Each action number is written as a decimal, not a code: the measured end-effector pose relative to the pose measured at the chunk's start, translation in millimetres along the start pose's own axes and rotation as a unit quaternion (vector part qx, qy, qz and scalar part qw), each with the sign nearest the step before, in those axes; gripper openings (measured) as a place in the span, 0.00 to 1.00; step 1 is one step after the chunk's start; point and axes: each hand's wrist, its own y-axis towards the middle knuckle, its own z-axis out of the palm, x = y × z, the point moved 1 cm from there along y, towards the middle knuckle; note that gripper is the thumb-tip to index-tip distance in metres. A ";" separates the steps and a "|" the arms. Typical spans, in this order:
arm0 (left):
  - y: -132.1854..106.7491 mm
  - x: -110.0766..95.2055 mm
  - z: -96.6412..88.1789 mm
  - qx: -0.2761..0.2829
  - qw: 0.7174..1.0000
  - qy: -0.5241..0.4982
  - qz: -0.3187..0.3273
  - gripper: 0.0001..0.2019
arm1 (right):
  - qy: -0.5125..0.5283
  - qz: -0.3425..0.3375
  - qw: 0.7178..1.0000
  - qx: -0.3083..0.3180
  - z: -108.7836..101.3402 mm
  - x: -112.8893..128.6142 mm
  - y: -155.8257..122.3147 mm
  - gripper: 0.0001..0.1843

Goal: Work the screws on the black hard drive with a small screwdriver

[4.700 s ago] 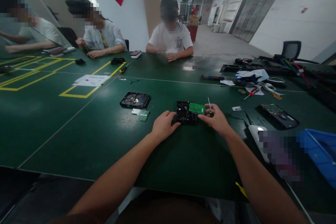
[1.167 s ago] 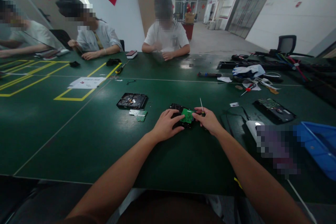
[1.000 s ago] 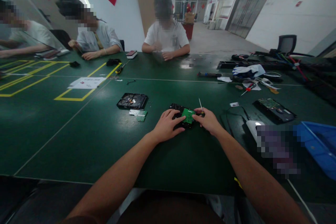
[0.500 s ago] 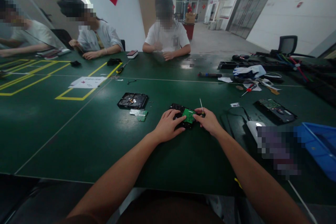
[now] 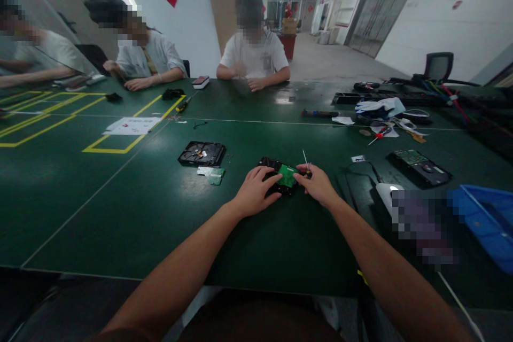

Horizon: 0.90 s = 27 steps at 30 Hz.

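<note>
In front of me a black hard drive [image 5: 269, 162] lies on the green table, with a green circuit board [image 5: 287, 175] on its upper face. My left hand [image 5: 256, 191] holds the drive from its left side, fingers over the far part and thumb beside the board. With my right hand [image 5: 317, 184] I grip a screwdriver [image 5: 305, 159], its thin shaft pointing up and away from the drive. The right fingertips touch the board's right edge. Further left sit another hard drive [image 5: 202, 154] and a loose circuit board [image 5: 217, 176].
At the right are a third hard drive [image 5: 420, 167], a white cabled device [image 5: 385, 192] and a blue bin [image 5: 484, 219]. A red-handled screwdriver [image 5: 379, 136] and gloves [image 5: 380, 108] lie farther back. Across the table sits a person [image 5: 254, 56]; others sit at left.
The screwdriver's shaft has tipped slightly to the left in my right hand. Both hands stay almost where they were on the drive and board.
</note>
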 end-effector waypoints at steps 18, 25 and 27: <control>6.5 -1.7 1.5 0.024 0.999 0.008 -0.021 0.33 | -0.128 -0.065 0.990 -0.006 -7.8 3.3 -1.7 0.14; 4.2 -0.3 1.6 0.003 0.999 0.020 -0.026 0.39 | -0.229 -0.095 0.969 0.016 -7.1 3.4 0.5 0.16; 3.0 -1.3 0.7 -0.005 0.999 0.023 -0.023 0.39 | -0.242 -0.094 0.965 0.027 -6.9 3.7 0.9 0.15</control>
